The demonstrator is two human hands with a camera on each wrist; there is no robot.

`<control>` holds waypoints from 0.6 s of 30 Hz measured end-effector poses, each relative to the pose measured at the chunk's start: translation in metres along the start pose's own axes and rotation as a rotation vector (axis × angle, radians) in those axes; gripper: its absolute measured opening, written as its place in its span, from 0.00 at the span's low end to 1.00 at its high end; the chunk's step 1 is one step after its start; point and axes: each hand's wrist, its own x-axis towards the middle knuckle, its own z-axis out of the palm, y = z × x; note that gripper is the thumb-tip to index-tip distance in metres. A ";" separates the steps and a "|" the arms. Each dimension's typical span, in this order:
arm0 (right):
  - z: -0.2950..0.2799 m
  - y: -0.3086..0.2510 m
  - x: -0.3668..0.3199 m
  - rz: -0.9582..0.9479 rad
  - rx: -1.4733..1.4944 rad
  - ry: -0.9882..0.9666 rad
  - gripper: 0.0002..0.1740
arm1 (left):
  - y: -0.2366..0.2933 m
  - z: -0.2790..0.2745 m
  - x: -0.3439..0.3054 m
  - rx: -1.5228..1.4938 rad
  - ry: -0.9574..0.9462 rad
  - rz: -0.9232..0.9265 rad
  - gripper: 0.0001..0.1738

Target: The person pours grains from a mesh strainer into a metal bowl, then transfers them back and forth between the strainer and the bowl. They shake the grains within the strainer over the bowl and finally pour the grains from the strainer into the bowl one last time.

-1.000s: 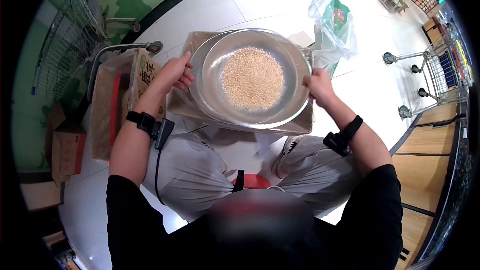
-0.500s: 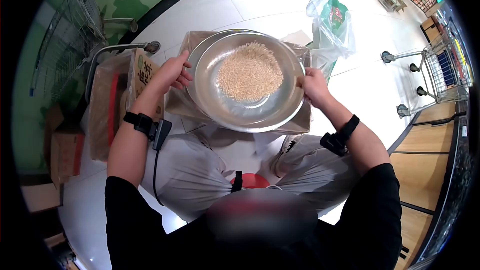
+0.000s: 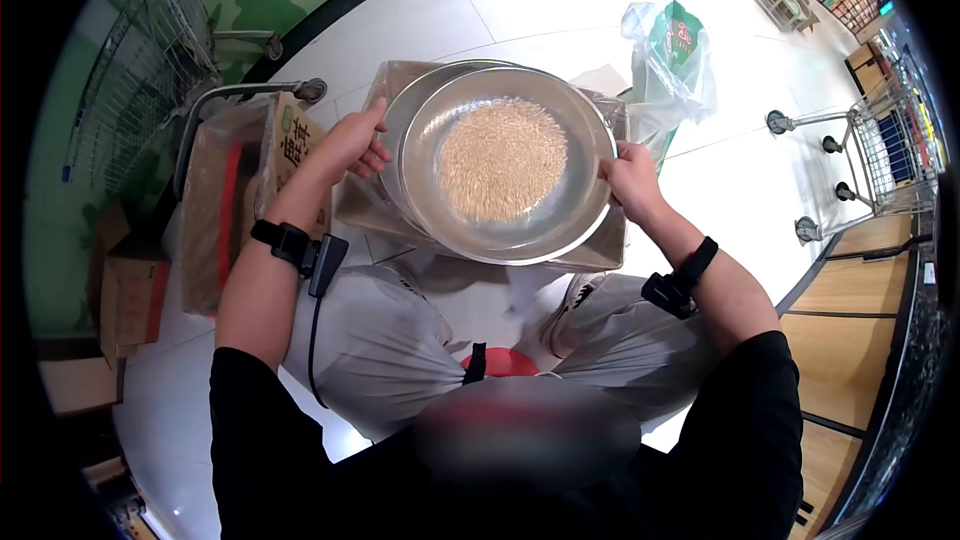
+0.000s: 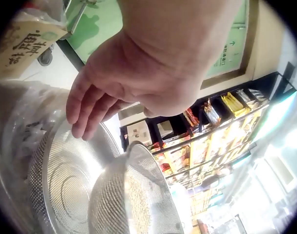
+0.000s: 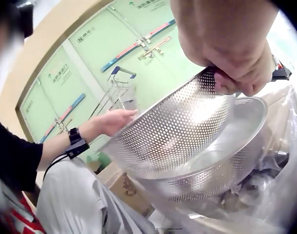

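Observation:
My right hand (image 3: 634,181) grips the right rim of a perforated metal colander (image 3: 424,165). Pale grains (image 3: 503,158) lie in a rounded patch on its bottom. Under it sits a second perforated colander (image 4: 70,192), which shows no grains in the left wrist view. The upper one is tilted, its right-hand side lifted off the lower, as the right wrist view shows. At the left, my left hand (image 3: 352,147) holds nothing; its fingers are loosely bent, close by the lower colander's rim.
The colanders stand over a plastic-lined cardboard box (image 3: 352,202). Left of it is another carton (image 3: 207,230) beside a metal cart (image 3: 150,70). A clear and green plastic bag (image 3: 672,65) lies beyond on the right, and a wheeled trolley (image 3: 880,150) stands farther right.
The upper colander has shifted slightly toward the body with my right hand. Its grains, heaped toward the far side half a second ago, are now spread around the middle. My left hand stays put.

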 end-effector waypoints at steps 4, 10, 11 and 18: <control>0.000 -0.004 0.006 0.067 0.159 0.033 0.04 | -0.006 -0.005 0.000 -0.022 0.011 -0.014 0.40; 0.008 -0.014 -0.006 0.096 0.117 -0.039 0.03 | 0.018 0.013 -0.024 -0.027 -0.083 0.029 0.39; 0.010 -0.017 -0.006 0.112 0.127 -0.042 0.03 | 0.021 0.020 -0.025 -0.027 -0.080 0.027 0.39; 0.013 -0.018 -0.010 0.155 0.176 -0.068 0.06 | 0.013 0.044 -0.018 -0.052 -0.024 0.259 0.24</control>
